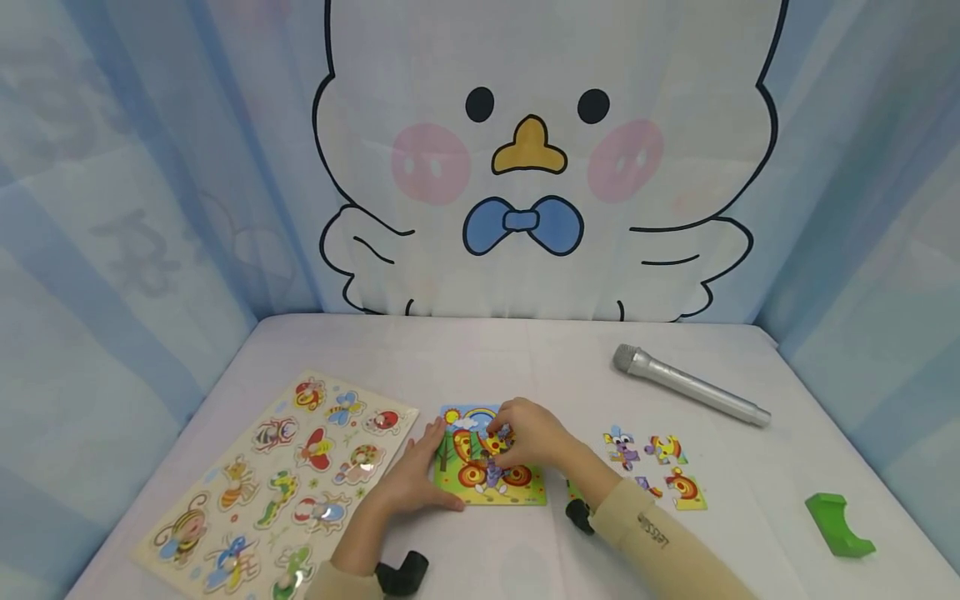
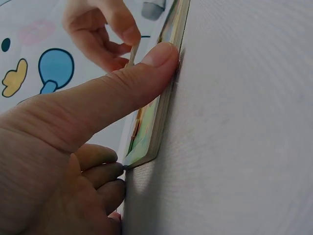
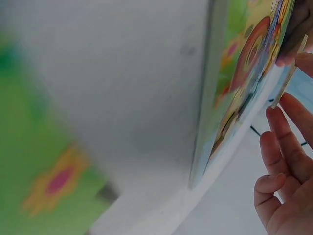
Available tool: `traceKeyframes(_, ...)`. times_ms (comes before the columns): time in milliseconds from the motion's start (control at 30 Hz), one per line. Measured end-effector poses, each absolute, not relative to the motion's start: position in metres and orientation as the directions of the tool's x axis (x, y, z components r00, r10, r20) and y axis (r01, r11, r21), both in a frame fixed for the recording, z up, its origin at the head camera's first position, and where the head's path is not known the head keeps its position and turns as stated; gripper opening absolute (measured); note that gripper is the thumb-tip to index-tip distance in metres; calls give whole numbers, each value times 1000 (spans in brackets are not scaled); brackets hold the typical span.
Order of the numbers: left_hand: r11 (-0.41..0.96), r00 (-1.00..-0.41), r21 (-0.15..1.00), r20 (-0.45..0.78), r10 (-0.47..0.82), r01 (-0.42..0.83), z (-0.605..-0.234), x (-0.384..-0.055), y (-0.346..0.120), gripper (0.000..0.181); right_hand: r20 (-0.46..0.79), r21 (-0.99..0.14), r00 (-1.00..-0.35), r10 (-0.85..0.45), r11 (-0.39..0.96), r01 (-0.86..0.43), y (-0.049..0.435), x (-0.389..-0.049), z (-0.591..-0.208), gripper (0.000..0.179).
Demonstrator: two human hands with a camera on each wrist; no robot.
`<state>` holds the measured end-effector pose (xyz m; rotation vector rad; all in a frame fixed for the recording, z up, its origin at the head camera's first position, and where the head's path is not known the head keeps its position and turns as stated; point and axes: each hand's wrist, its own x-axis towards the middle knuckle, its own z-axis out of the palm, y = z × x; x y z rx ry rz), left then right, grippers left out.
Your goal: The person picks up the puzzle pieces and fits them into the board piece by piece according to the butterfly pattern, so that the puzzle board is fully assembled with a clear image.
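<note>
A small picture puzzle board [image 1: 517, 498] with a butterfly, rainbow and sun lies flat at the table's middle. My left hand [image 1: 408, 482] rests against it, fingers along its left side and the thumb [image 2: 142, 73] touching its near edge. Over the board, my right hand [image 1: 534, 435] pinches a thin puzzle piece [image 3: 288, 81] between thumb and fingertips. That piece appears edge-on in both wrist views, so its picture is mostly hidden. Right of the board lie several loose pieces, including a purple one [image 1: 621, 447], a yellow-red one [image 1: 666, 450] and an orange-green one [image 1: 687, 490].
A large wooden board [image 1: 408, 414] of insect pieces lies at left. At the back right is a silver microphone [image 1: 693, 385], and a green curved block [image 1: 838, 527] sits near the right edge. A blurred green piece with a flower [image 3: 54, 171] lies below my right wrist.
</note>
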<state>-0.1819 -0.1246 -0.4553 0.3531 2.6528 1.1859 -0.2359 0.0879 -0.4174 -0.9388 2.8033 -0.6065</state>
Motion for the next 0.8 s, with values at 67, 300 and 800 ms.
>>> traceKeyframes(67, 646, -948, 752, -96, 305, 131, -455, -182, -125, 115, 12, -401, -791, -611, 722, -564, 81, -236, -418, 36)
traceKeyframes(300, 639, -946, 758, -96, 309, 132, -455, -183, -125, 115, 9, -382, -782, -623, 721, -578, 62, -235, -418, 37)
traceKeyframes(800, 634, -945, 760, -85, 317, 145, -458, -185, -126, 115, -24, -332, -801, -598, 760, -558, 46, -235, -421, 38)
